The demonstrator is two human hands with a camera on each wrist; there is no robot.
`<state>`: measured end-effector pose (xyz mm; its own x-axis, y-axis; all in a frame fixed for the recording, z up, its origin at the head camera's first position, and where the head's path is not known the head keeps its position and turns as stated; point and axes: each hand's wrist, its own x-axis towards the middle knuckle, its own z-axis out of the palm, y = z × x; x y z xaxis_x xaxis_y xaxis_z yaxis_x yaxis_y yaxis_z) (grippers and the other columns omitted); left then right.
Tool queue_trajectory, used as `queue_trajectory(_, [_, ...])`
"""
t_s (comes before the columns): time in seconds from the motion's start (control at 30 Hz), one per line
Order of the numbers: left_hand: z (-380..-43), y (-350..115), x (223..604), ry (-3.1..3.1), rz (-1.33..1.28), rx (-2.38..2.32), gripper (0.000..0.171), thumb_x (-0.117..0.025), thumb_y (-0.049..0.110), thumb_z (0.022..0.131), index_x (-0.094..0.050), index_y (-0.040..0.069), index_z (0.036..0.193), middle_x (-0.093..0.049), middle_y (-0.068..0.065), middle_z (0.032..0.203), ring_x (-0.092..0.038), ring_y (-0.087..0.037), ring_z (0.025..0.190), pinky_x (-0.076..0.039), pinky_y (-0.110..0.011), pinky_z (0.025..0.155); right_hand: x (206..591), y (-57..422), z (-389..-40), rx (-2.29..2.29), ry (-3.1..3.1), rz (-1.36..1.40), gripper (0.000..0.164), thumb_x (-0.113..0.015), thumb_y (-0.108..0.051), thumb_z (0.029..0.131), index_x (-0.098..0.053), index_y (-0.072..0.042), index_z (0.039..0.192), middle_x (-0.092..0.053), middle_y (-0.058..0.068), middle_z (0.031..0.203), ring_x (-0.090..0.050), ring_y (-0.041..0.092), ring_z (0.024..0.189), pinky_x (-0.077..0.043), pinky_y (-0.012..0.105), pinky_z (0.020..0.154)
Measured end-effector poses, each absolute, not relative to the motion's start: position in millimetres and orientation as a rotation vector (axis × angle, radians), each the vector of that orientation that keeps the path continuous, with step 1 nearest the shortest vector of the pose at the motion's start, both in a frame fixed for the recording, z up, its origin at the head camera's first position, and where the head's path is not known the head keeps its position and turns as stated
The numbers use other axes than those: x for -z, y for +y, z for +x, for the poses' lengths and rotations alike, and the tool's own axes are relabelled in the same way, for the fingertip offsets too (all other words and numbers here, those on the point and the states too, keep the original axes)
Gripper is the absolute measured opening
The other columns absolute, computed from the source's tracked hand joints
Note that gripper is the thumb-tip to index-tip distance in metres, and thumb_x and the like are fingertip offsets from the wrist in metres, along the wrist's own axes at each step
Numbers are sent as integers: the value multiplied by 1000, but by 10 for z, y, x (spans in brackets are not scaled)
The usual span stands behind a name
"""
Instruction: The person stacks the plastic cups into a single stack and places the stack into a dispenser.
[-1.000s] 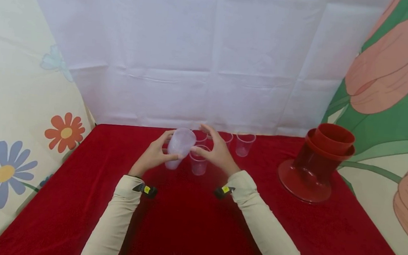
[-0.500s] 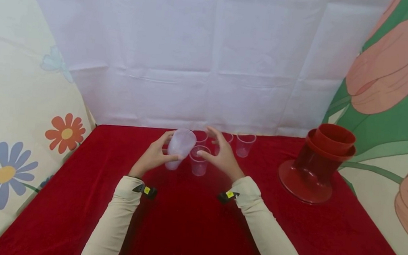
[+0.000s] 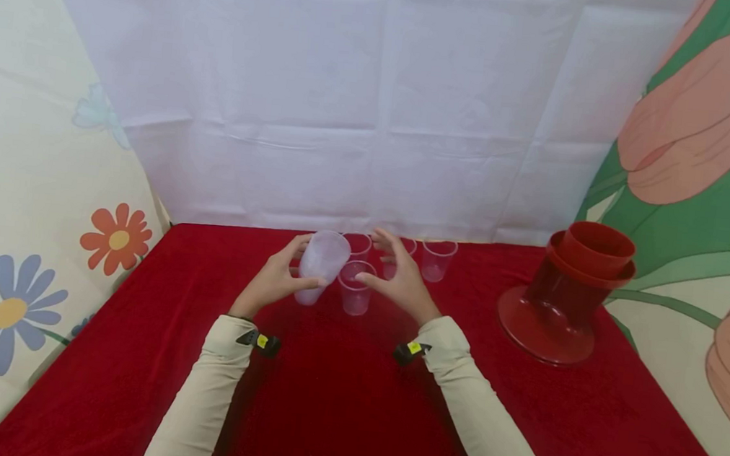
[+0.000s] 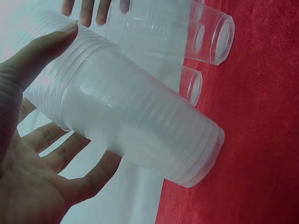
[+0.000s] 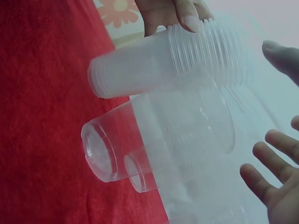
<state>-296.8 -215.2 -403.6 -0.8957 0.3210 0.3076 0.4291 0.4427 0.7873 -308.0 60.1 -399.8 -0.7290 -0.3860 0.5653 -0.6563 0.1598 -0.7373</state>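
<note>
In the head view my left hand [image 3: 272,278] grips a tilted stack of nested clear plastic cups [image 3: 325,257]. The left wrist view shows the thumb across the stacked rims [image 4: 60,70] and the fingers beneath. Just right of the stack, a single plastic cup [image 3: 355,302] stands upright on the red cloth. My right hand [image 3: 404,283] is beside that cup with fingers spread and nothing held. In the right wrist view the right fingers [image 5: 273,163] are apart from the single cup [image 5: 154,133]. Part of the cups behind is hidden by the right hand.
Behind stand more single cups, one behind the front cup [image 3: 357,243], one partly behind my right hand [image 3: 410,246], and one farther right [image 3: 438,265]. A red flanged plastic container [image 3: 548,324] stands at the right of the red cloth [image 3: 336,406]. White sheeting [image 3: 375,113] hangs behind.
My right hand has drawn back to the right, away from the front cup's rim. The left hand and its stack have stayed nearly still, as has the front cup.
</note>
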Motion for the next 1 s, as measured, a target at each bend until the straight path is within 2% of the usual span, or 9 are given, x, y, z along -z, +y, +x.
queue_trajectory(0.07, [-2968,-2156,4037,-2573,-673,1455,81,-85,25,80,-40,19,148,-53,-12,136,-54,-32,119,-56,-51,88,4093,618,-3158,-1589,-2200,1002,86,-84,-18,81,-36,-18,152,-48,12,147,-47,29,132,-43,57,104])
queue_trajectory(0.17, [-2967,-2163,4045,-2578,-670,1458,81,-85,25,80,-40,19,148,-52,-12,136,-54,-32,120,-56,-52,88,4109,626,-3156,-1605,-2217,997,86,-84,-19,81,-36,-18,152,-49,7,144,-48,32,131,-42,60,103])
queue_trajectory(0.33, [-2959,-2163,4049,-2577,-667,1464,82,-85,24,80,-40,21,148,-53,-11,137,-53,-32,121,-55,-52,89,4138,649,-3154,-1645,-2269,983,85,-84,-22,81,-37,-18,152,-49,16,141,-49,37,128,-42,63,102])
queue_trajectory(0.43, [-2956,-2160,4037,-2576,-659,1474,82,-86,24,80,-40,21,148,-52,-12,137,-53,-33,121,-55,-53,89,4151,663,-3161,-1658,-2284,977,85,-84,-24,81,-37,-19,151,-49,20,141,-50,36,127,-42,63,102])
queue_trajectory(0.57, [-2963,-2155,4005,-2576,-647,1490,82,-86,24,80,-40,21,148,-52,-12,137,-53,-33,121,-56,-53,88,4168,674,-3185,-1670,-2273,973,84,-85,-26,81,-38,-19,150,-51,21,138,-52,33,123,-43,62,102])
queue_trajectory(0.7, [-2974,-2161,3994,-2579,-642,1490,82,-86,25,80,-40,21,148,-52,-12,137,-53,-33,121,-56,-52,88,4211,679,-3204,-1682,-2294,952,83,-85,-29,81,-40,-18,149,-53,15,136,-54,33,121,-45,58,102])
queue_trajectory(0.83, [-2977,-2167,4017,-2580,-649,1489,82,-86,25,80,-40,20,148,-52,-12,137,-53,-33,121,-56,-52,87,4266,676,-3204,-1695,-2339,936,84,-85,-27,81,-39,-11,149,-54,8,135,-54,30,121,-45,57,102])
queue_trajectory(1.0, [-2971,-2161,4032,-2576,-659,1484,82,-86,24,80,-40,20,148,-52,-12,137,-53,-33,121,-56,-52,88,4326,673,-3209,-1728,-2354,944,82,-84,-20,82,-38,-8,149,-52,14,138,-53,32,123,-43,58,104])
